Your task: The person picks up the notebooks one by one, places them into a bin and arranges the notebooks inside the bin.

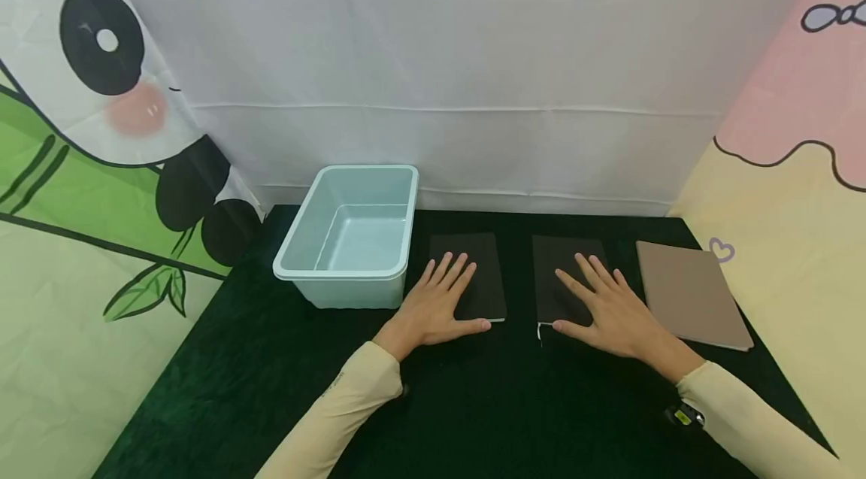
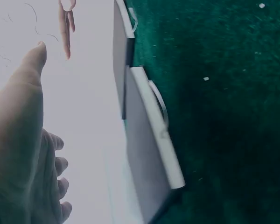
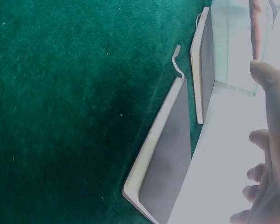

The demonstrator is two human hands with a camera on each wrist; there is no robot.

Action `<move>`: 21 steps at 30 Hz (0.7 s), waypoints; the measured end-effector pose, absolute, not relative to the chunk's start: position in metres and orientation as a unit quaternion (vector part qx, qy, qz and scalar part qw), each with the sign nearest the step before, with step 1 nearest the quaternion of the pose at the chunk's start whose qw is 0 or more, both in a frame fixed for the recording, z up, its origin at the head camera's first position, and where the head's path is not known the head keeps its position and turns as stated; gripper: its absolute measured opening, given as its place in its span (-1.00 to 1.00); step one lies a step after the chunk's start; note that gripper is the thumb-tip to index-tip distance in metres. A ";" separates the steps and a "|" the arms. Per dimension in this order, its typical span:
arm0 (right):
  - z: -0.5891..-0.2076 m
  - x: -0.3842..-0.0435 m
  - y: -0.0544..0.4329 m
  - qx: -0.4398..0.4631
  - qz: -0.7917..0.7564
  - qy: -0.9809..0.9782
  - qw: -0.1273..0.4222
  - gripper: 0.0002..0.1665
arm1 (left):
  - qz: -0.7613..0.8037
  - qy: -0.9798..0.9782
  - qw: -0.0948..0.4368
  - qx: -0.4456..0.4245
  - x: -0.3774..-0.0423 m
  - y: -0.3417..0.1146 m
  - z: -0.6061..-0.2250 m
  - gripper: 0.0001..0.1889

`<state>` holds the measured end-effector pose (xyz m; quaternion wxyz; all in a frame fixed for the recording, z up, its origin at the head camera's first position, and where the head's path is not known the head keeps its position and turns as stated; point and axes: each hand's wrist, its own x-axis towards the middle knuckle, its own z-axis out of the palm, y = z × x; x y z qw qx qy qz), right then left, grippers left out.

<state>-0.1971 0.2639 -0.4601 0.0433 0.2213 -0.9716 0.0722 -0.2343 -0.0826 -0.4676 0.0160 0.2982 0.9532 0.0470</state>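
Observation:
Two black notebooks lie side by side on the dark green cloth. Over the left notebook (image 1: 485, 268) hovers my left hand (image 1: 436, 310), fingers spread and straight, holding nothing. My right hand (image 1: 612, 313) is spread in the same way above the right notebook (image 1: 551, 276), its thumb near the lower edge. In the left wrist view the left hand (image 2: 23, 126) is raised over the near notebook (image 2: 147, 154), with a gap between them. The right wrist view shows the right hand (image 3: 270, 135) likewise apart from its notebook (image 3: 170, 158), whose pale ribbon (image 3: 176, 60) sticks out.
A pale blue plastic bin (image 1: 355, 276) stands at the left of the notebooks, with nothing inside. At the right edge of the table lies a brown notebook (image 1: 693, 295). A white cloth (image 1: 473, 88) hangs behind, with printed cartoon sheets on both sides.

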 end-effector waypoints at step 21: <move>-0.430 -0.179 0.313 0.268 0.089 -0.959 0.036 0.05 | 0.053 0.945 -0.007 0.324 -0.192 -0.153 -0.377 0.09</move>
